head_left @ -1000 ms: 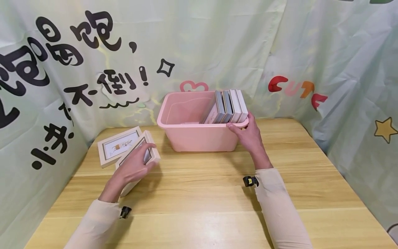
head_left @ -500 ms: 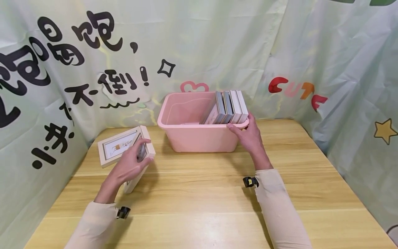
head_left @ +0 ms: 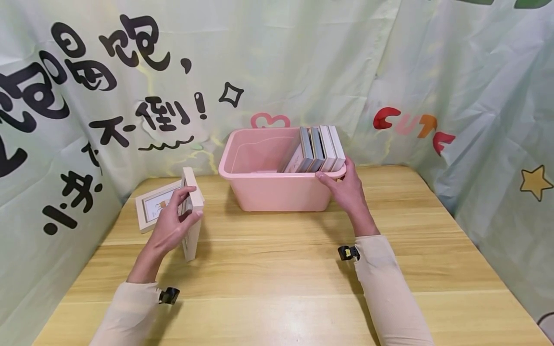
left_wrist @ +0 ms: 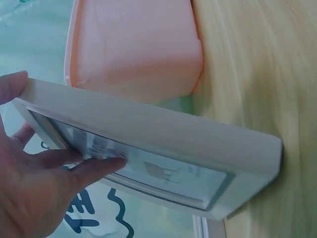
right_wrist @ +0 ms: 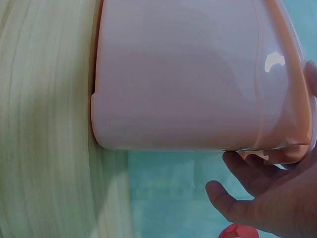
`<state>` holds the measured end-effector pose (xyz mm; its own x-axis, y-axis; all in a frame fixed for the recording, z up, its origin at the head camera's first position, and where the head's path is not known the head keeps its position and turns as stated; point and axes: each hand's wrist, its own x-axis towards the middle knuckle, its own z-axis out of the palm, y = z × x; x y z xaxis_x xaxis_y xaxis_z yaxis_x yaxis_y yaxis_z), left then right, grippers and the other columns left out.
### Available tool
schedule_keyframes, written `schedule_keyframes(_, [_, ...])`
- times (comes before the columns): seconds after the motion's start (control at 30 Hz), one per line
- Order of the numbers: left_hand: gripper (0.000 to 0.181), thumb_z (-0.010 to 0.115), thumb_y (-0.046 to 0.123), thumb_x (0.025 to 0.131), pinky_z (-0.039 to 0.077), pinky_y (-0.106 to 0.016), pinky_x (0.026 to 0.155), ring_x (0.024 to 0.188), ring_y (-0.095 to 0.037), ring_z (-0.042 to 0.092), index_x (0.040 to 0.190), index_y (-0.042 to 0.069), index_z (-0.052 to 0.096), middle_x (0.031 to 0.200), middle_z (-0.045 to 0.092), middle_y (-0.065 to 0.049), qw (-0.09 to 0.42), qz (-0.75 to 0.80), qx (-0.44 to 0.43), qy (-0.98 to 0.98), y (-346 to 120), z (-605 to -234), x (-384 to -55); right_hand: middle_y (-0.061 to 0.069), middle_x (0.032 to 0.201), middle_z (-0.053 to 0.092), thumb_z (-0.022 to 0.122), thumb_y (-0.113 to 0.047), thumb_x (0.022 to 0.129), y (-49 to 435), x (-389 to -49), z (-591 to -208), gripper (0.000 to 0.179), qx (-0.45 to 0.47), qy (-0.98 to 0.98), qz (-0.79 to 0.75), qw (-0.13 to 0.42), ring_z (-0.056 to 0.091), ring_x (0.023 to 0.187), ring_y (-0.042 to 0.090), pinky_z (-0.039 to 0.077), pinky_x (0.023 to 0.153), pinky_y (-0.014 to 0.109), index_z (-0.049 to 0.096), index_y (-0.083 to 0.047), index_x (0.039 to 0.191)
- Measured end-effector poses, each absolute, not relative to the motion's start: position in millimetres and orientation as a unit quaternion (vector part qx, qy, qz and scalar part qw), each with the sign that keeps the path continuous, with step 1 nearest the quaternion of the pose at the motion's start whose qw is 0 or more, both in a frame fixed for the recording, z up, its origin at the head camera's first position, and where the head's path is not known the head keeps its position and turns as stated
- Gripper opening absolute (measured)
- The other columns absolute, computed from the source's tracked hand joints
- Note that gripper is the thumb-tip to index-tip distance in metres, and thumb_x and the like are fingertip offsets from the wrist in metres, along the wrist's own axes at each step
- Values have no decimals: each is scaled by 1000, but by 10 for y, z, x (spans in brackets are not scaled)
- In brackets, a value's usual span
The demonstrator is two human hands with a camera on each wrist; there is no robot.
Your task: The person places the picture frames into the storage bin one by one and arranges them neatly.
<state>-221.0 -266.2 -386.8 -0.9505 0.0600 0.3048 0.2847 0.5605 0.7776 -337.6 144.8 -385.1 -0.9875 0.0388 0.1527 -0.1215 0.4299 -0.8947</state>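
My left hand (head_left: 166, 228) holds a cream picture frame (head_left: 192, 242) on its edge, turned nearly side-on to the head camera. In the left wrist view, the fingers rest on the glass front and the thumb is at the rim of the frame (left_wrist: 148, 124); its lower end looks to be on the table. A second picture frame (head_left: 149, 211), with a deer-like print, lies flat behind it, partly covered. With my right hand (head_left: 349, 192) I grip the right front corner rim of a pink plastic bin (head_left: 281, 192).
Several picture frames (head_left: 331, 149), white and grey-blue, stand side by side in the right half of the bin. The wooden table (head_left: 277, 274) meets a printed cloth curtain (head_left: 303, 62) at the back and sides.
My left hand has moved a little left and turned the held picture frame from a slant to nearly upright, side-on. My right hand and the bin stay in place.
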Motion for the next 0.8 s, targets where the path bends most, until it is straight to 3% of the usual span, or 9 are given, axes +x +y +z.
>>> schedule_keyframes(0.2, [59, 60, 11, 92, 33, -67, 104, 144, -42, 26, 144, 8, 33, 152, 33, -23, 155, -490, -100, -852, -2705, -3875, -2202, 9, 152, 39, 68, -64, 77, 1452, -3373, -3848, 103, 26, -843, 532, 76, 38, 140, 28, 32, 112, 52, 13, -27, 155])
schedule_keyframes(0.3, [59, 59, 10, 92, 36, -63, 105, 143, -40, 28, 144, 7, 32, 152, 34, -23, 162, -499, -98, -846, -2725, -3882, -2197, 9, 151, 40, 68, -64, 77, 1455, -3374, -3848, 103, 24, -843, 532, 76, 38, 139, 28, 33, 112, 51, 13, -27, 155])
schedule_keyframes(0.4, [58, 58, 7, 92, 45, -40, 103, 141, -32, 34, 144, 6, 32, 150, 37, -21, 171, -502, -96, -842, -2740, -3894, -2187, 8, 151, 40, 69, -63, 77, 1454, -3376, -3850, 102, 24, -843, 533, 73, 38, 139, 27, 33, 112, 51, 13, -27, 155])
schedule_keyframes(0.53, [56, 57, 2, 92, 45, -11, 87, 131, -15, 42, 143, 3, 33, 145, 42, -19, 196, -517, -95, -828, -2748, -3897, -2160, 8, 152, 39, 69, -63, 77, 1451, -3375, -3848, 102, 25, -842, 534, 70, 37, 140, 27, 32, 113, 51, 12, -27, 155])
schedule_keyframes(0.7, [53, 56, 5, 93, 43, -6, 84, 120, -2, 43, 141, 3, 33, 142, 41, -19, 217, -511, -74, -829, -2746, -3861, -2121, 9, 151, 39, 68, -63, 77, 1455, -3371, -3844, 102, 24, -843, 532, 72, 38, 139, 28, 33, 112, 52, 13, -27, 155])
schedule_keyframes(0.8, [51, 55, 10, 95, 39, -5, 86, 122, -8, 46, 140, 3, 34, 142, 41, -19, 221, -490, -46, -842, -2740, -3823, -2096, 8, 151, 39, 68, -64, 77, 1455, -3371, -3849, 103, 24, -843, 533, 71, 38, 139, 27, 33, 112, 52, 13, -28, 155])
